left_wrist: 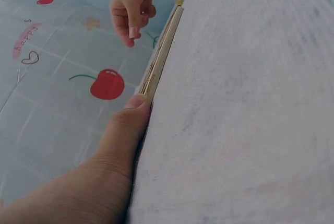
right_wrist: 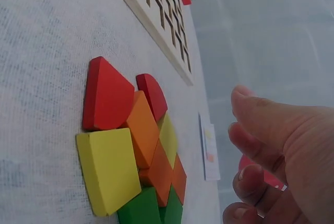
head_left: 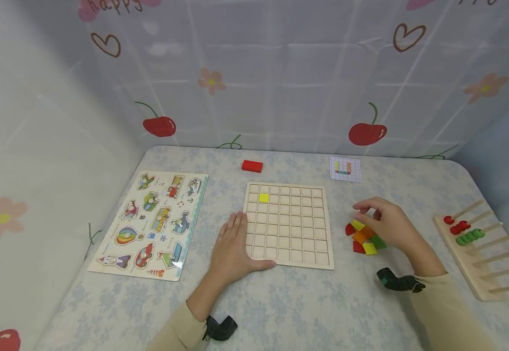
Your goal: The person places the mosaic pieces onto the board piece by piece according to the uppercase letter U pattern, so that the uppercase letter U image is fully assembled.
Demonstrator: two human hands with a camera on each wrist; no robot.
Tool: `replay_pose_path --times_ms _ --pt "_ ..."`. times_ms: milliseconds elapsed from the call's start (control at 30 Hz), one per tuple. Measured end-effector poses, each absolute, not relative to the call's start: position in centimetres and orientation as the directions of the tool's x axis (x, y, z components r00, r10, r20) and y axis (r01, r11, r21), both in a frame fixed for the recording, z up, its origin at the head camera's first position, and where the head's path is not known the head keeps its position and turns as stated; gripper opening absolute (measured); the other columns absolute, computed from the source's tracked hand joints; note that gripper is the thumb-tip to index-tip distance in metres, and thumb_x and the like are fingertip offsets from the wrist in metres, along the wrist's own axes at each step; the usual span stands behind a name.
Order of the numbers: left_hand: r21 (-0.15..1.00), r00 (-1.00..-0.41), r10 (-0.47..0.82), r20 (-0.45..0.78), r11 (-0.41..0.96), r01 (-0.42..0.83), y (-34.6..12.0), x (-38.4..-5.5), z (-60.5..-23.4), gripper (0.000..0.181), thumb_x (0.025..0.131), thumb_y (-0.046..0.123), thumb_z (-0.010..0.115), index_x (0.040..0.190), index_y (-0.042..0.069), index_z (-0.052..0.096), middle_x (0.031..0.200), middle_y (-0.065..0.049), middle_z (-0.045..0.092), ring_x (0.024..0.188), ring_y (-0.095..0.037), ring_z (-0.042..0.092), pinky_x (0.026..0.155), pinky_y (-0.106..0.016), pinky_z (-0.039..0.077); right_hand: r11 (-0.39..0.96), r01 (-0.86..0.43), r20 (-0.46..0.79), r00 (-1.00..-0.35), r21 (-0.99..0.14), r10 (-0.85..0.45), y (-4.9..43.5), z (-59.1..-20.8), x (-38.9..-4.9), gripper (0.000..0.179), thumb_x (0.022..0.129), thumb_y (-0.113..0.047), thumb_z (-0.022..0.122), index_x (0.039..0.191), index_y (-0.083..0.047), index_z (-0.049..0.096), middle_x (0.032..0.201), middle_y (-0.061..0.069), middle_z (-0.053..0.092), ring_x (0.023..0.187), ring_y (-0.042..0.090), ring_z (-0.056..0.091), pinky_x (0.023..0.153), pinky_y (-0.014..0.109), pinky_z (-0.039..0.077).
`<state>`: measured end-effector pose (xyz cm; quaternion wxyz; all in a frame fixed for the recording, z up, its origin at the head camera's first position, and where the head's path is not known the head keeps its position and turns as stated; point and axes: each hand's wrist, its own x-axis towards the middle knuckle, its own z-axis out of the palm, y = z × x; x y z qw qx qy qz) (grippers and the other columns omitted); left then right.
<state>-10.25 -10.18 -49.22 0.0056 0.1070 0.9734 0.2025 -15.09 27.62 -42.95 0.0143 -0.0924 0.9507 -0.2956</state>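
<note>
My left hand [head_left: 231, 249] rests at the lower left corner of a wooden grid board [head_left: 287, 265]. Its straight fingers lie along the left edge and its thumb along the near edge. One yellow square block [head_left: 264, 198] sits in an upper left cell. Over a group of small coloured blocks [head_left: 359, 237] to the right of the board hovers my right hand [head_left: 387, 222], fingers loosely bent, nothing held between them. The right wrist view shows red quarter-round blocks [right_wrist: 107, 96], a yellow block [right_wrist: 108, 169], and orange and green ones touching each other below the fingertips.
A picture puzzle board [head_left: 158, 224] lies on the left. Behind the grid board are a red block [head_left: 252, 166] and a pattern card [head_left: 345, 169]. At the right edge stands a wooden bead rack [head_left: 469, 258] with pegs pointing outward. A patterned curtain [head_left: 272, 87] hangs behind the table.
</note>
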Motion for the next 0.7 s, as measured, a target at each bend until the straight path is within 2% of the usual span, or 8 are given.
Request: replay_pose_path --times_ms 300,500,700 --pt "0.403 -0.977 0.210 0.027 0.892 0.203 -10.3 -10.3 -49.2 0.142 0.058 0.090 0.064 0.159 0.005 0.012 0.168 -0.010 0.014 0.156 -0.025 0.008 0.126 -0.045 0.013 0.826 -0.104 -0.030 -0.989 -0.554 -0.144 28.1 -43.5 -15.1 0.031 0.094 -0.026 0.069 0.118 -0.007 0.069 0.102 0.011 0.063 0.077 0.022 0.049 0.057 0.022 0.044" --pt "0.403 -0.977 0.210 0.030 0.892 0.204 -10.3 -10.3 -49.3 0.142 0.059 0.090 0.064 0.159 0.005 0.012 0.168 -0.010 0.014 0.156 -0.025 0.009 0.126 -0.045 0.013 0.827 -0.089 -0.056 -0.988 -0.555 -0.144 28.2 -43.9 -14.9 0.029 0.093 -0.022 0.070 0.117 -0.007 0.069 0.101 0.009 0.062 0.077 0.022 0.049 0.057 0.022 0.045" --pt "0.399 -0.978 0.209 0.029 0.894 0.203 -10.3 -10.3 -49.3 0.142 0.058 0.091 0.064 0.159 0.005 0.012 0.167 -0.010 0.015 0.156 -0.025 0.009 0.126 -0.045 0.013 0.829 -0.084 -0.075 -0.986 -0.553 -0.150 28.5 -44.6 -14.9 0.029 0.092 -0.022 0.071 0.117 -0.007 0.069 0.103 0.009 0.063 0.081 0.022 0.050 0.063 0.024 0.046"
